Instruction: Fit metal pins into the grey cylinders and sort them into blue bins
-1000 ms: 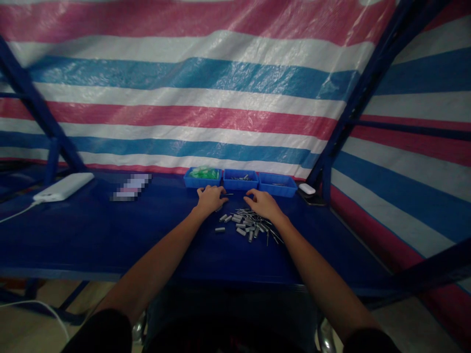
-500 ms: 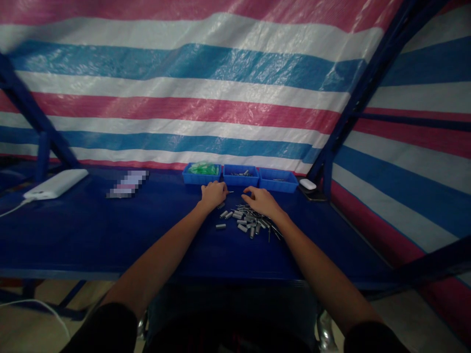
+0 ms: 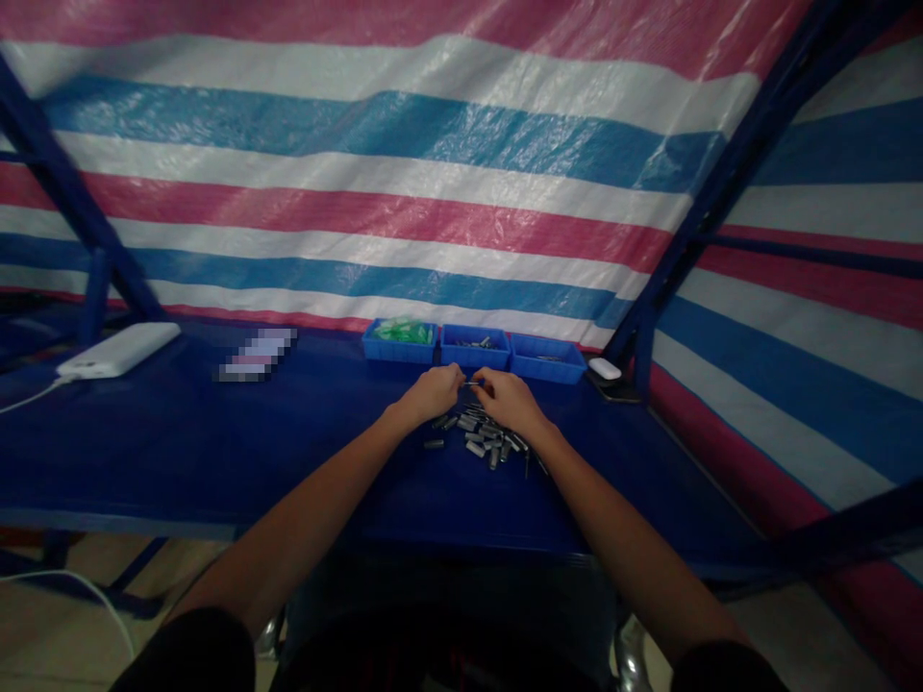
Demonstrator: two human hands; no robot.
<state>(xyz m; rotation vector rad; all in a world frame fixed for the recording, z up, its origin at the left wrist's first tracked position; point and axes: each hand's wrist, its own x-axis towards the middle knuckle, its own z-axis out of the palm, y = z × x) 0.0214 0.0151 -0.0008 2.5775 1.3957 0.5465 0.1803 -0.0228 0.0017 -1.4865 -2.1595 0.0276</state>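
My left hand (image 3: 436, 390) is closed in a pinch on a thin metal pin (image 3: 470, 383), which sticks out sideways to the right. My right hand (image 3: 508, 398) meets the pin's other end with thumb and forefinger pinched around it. Both hands are over the blue table, just in front of the small trays. Below the right hand and wrist lies a pile of short metal cylinders (image 3: 474, 448) mixed with thin pins, partly covered by that hand. One loose cylinder (image 3: 434, 444) sits left of the pile.
Three blue trays stand in a row: one with green plastic packets (image 3: 405, 331), a middle tray (image 3: 474, 359) with metal parts, and a right tray (image 3: 555, 370) with a few thin pieces. A white case (image 3: 604, 368) rests at right. A white power bank (image 3: 119, 350) and blurred-out phone-like object (image 3: 258, 354) lie left.
My left hand has moved right with the pin, bringing it to my right hand. The right hand's fingers have closed from apart onto the pin's end. The view has shifted slightly.
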